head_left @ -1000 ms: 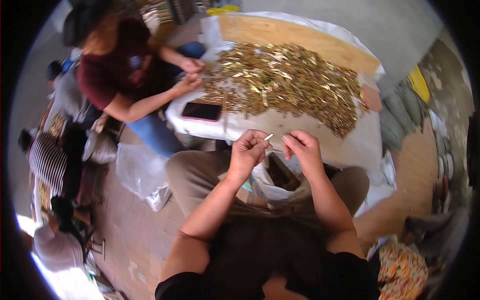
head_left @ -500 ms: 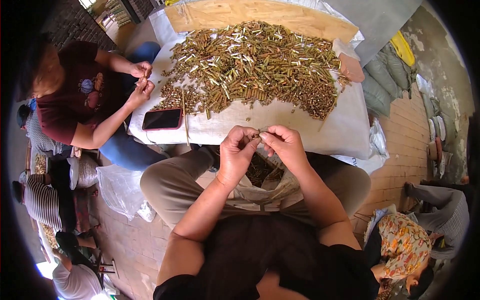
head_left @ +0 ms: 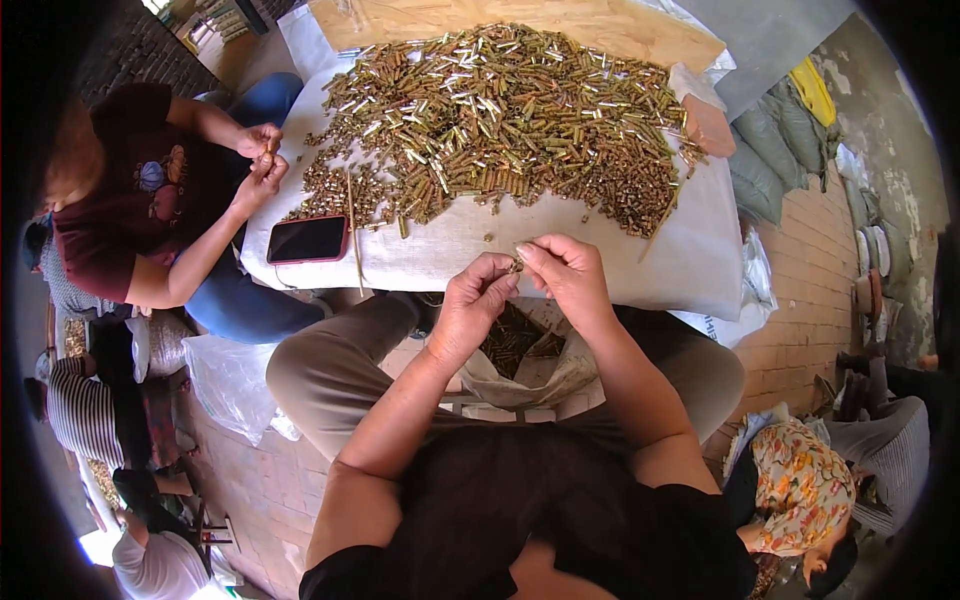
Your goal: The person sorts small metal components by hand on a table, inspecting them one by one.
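The left hand (head_left: 478,300) and the right hand (head_left: 565,272) met above the person's lap, fingers of both pinched shut on one small brass casing (head_left: 516,266) held between them, just off the near edge of the tabletop (head_left: 560,262). Below them an open sack (head_left: 520,372) held more casings. A large heap of brass casings (head_left: 510,115) covered the white-clothed tabletop, with a smartphone (head_left: 307,240) beside it. A seated co-worker's hands (head_left: 260,160) worked at the heap's left edge.

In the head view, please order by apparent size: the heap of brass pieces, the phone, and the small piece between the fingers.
1. Heap of brass pieces, largest.
2. Phone.
3. Small brass piece held by both hands, smallest.
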Motion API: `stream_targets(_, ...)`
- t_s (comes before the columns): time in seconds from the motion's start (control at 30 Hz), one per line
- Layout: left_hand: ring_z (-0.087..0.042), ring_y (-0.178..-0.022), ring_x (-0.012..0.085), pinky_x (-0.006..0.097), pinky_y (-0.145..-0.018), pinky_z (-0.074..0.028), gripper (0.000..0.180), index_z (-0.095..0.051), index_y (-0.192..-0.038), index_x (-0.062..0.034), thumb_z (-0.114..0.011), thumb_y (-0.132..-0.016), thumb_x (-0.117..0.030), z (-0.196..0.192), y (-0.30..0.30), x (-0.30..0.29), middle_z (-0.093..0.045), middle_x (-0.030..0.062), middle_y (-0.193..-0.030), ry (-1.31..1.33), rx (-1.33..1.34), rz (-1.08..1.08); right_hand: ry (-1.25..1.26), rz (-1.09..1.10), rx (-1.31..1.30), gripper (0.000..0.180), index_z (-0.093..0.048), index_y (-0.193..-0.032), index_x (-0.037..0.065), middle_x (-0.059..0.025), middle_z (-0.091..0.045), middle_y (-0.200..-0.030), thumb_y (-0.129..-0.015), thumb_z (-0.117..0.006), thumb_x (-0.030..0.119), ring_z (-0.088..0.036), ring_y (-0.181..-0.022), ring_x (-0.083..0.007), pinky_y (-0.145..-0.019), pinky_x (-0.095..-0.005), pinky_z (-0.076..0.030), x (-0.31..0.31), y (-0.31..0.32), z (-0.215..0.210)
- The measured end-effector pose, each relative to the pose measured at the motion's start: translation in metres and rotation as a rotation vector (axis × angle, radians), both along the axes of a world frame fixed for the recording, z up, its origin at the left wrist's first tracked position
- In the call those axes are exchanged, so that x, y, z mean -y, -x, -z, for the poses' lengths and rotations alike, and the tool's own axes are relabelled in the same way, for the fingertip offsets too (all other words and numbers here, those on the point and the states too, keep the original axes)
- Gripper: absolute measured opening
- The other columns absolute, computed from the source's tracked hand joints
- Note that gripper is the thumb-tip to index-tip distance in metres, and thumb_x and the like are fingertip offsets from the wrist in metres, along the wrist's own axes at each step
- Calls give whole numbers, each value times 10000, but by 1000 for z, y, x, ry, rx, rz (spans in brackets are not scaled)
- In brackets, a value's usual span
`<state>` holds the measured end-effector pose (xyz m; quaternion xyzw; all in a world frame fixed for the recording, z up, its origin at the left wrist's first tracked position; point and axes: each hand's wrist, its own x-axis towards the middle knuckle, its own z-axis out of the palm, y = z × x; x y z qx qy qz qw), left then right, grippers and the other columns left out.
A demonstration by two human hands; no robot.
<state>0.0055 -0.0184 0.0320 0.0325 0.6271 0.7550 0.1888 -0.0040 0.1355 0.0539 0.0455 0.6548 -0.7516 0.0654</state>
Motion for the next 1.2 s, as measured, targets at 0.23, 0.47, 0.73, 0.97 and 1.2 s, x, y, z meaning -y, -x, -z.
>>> stream_targets(0.23, -473, -652, 45, 188, -573, -402, 127, -604, -993, -5, -564, -893, -73, 1, -1, -4, -554, -12, -728, 96, -125, -60, -84, -9, -20, 178, -624, -787, 17, 17, -547, -623, -847, -651, 182, -445, -518, -37, -453, -178, -344, -5, 5, 12)
stream_targets(0.47, -479, -640, 62, 204, -600, -428, 131, -611, -968, 37, -574, -872, -43, 4, 3, -3, -560, 6, -724, 113, -165, -34, -342, -3, -119, 243, -595, -690, -32, -13, -495, -526, -801, -683, 165, -418, -496, -58, -453, -249, -341, -10, 8, 16)
stream_targets(0.73, -532, -642, 140, 255, -598, -448, 125, -606, -957, 27, -585, -846, -25, 20, 7, -5, -577, 81, -729, 323, -335, 19, -745, -57, -240, 260, -561, -660, -35, -74, -477, -530, -797, -676, 155, -411, -482, -128, -464, -289, -353, -16, 6, 25)
stream_targets(0.97, -594, -681, 336, 339, -627, -479, 117, -611, -919, 7, -600, -811, -38, 32, 10, -9, -611, 193, -763, 363, -252, -63, -979, 83, -513, 256, -537, -675, 10, -169, -530, -621, -822, -637, 194, -533, -553, -349, -495, -411, -401, 10, -3, 33)
stream_targets(1.2, -625, -754, 308, 375, -673, -495, 234, -615, -962, 15, -637, -818, -168, 17, 32, 17, -629, 183, -848, 654, -550, 285, -1024, -39, -567, 172, -621, -840, 57, -92, -592, -795, -770, -648, 211, -588, -705, -278, -605, -386, -479, -1, 39, 50)
